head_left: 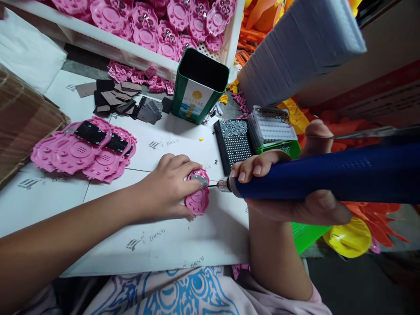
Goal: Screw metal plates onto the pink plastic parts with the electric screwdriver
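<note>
Wrapping fingers around a blue cylindrical screwdriver (328, 175), the right hand (285, 211) faces the left hand (167, 186), its fingers clamped on a pink scalloped plastic casing (199, 202) (grey rectangular plate (198, 178) atop) near the tabletop (213, 245)'s right edge; toward the far edge, a green rectangular tin (197, 94).

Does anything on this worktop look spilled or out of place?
Slightly: a small yellow scrap lies alone on the white sheet near the green tin, and a tiny dark piece sits outside the black screw tray; both look dropped.
</note>
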`<action>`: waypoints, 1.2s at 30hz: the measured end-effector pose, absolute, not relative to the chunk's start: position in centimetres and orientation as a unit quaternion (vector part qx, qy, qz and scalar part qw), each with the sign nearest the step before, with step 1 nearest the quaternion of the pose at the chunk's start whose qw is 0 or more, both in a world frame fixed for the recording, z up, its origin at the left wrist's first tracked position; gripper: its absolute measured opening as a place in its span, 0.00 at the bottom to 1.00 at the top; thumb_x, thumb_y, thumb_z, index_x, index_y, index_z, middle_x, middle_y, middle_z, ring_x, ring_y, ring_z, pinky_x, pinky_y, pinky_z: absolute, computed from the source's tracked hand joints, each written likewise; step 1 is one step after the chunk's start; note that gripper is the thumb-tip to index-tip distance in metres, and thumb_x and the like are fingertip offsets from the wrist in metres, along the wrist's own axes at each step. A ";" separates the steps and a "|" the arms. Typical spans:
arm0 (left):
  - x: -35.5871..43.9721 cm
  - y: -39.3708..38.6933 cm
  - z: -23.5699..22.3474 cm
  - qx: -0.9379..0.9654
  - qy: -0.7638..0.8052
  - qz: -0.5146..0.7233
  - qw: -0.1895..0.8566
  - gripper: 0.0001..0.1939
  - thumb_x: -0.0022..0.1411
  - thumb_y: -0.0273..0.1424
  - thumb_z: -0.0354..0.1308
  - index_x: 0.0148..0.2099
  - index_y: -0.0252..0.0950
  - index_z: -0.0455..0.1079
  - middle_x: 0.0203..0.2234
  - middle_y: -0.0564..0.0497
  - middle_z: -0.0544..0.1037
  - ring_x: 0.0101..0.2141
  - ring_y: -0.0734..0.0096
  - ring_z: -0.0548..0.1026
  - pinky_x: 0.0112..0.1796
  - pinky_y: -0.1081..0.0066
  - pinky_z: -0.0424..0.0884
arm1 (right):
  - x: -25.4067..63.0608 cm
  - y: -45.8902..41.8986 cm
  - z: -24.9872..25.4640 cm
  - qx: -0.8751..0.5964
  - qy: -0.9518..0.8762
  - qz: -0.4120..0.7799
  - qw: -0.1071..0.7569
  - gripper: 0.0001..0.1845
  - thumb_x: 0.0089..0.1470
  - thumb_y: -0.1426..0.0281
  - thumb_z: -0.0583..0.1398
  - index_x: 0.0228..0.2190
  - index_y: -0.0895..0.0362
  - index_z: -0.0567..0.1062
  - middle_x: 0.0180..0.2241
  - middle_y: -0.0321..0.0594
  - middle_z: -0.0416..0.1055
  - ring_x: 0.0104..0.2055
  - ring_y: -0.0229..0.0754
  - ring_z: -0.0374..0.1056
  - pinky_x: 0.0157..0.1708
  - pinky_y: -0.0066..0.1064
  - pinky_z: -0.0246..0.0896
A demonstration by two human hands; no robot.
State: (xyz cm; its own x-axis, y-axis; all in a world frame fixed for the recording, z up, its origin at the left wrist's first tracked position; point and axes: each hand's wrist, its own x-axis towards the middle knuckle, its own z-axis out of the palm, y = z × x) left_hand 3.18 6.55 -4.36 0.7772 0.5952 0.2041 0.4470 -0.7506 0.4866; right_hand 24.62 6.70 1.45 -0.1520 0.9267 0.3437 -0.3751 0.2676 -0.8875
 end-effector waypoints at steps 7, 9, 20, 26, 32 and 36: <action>3.2 6.5 -4.6 0.920 0.281 0.185 0.201 0.29 0.47 0.49 0.72 0.46 0.37 0.75 0.53 0.38 0.72 0.51 0.45 0.66 0.48 0.52 0.57 | 24.1 6.5 1.1 -0.253 -0.517 0.545 0.609 0.29 0.45 0.59 0.65 0.51 0.43 0.73 0.27 0.35 0.76 0.24 0.43 0.71 0.27 0.40 0.68; 3.3 6.5 -4.6 0.921 0.279 0.189 0.193 0.30 0.45 0.50 0.72 0.45 0.37 0.74 0.52 0.38 0.72 0.50 0.45 0.66 0.48 0.52 0.57 | 23.8 6.3 0.9 -0.244 -0.526 0.531 0.618 0.25 0.46 0.59 0.64 0.49 0.43 0.74 0.27 0.35 0.76 0.24 0.43 0.70 0.27 0.39 0.68; 3.5 6.4 -4.4 0.921 0.296 0.176 0.184 0.30 0.44 0.52 0.72 0.42 0.37 0.75 0.49 0.37 0.72 0.48 0.46 0.66 0.47 0.52 0.58 | 23.3 6.3 0.5 -0.236 -0.556 0.499 0.621 0.28 0.47 0.59 0.64 0.52 0.43 0.72 0.26 0.34 0.74 0.22 0.42 0.70 0.24 0.39 0.68; 3.1 6.6 -4.2 0.924 0.288 0.175 0.182 0.31 0.44 0.54 0.71 0.44 0.39 0.76 0.47 0.38 0.70 0.49 0.44 0.64 0.48 0.50 0.57 | 25.8 7.6 2.0 -0.289 -0.541 0.441 0.656 0.25 0.42 0.54 0.62 0.44 0.45 0.72 0.20 0.31 0.71 0.17 0.40 0.66 0.19 0.37 0.67; 2.9 6.4 -4.4 0.928 0.268 0.182 0.182 0.22 0.56 0.44 0.67 0.51 0.42 0.75 0.42 0.42 0.69 0.45 0.49 0.65 0.47 0.51 0.57 | 28.2 8.9 3.2 -0.464 -0.392 0.234 0.759 0.33 0.38 0.59 0.55 0.49 0.56 0.66 0.16 0.28 0.66 0.14 0.37 0.63 0.16 0.29 0.62; 2.8 6.4 -4.5 0.931 0.258 0.188 0.176 0.15 0.64 0.36 0.59 0.53 0.40 0.73 0.51 0.39 0.69 0.51 0.46 0.64 0.50 0.50 0.56 | 28.4 9.9 2.4 -0.493 -0.358 0.221 0.762 0.32 0.38 0.58 0.54 0.47 0.56 0.68 0.15 0.27 0.66 0.14 0.36 0.62 0.15 0.27 0.60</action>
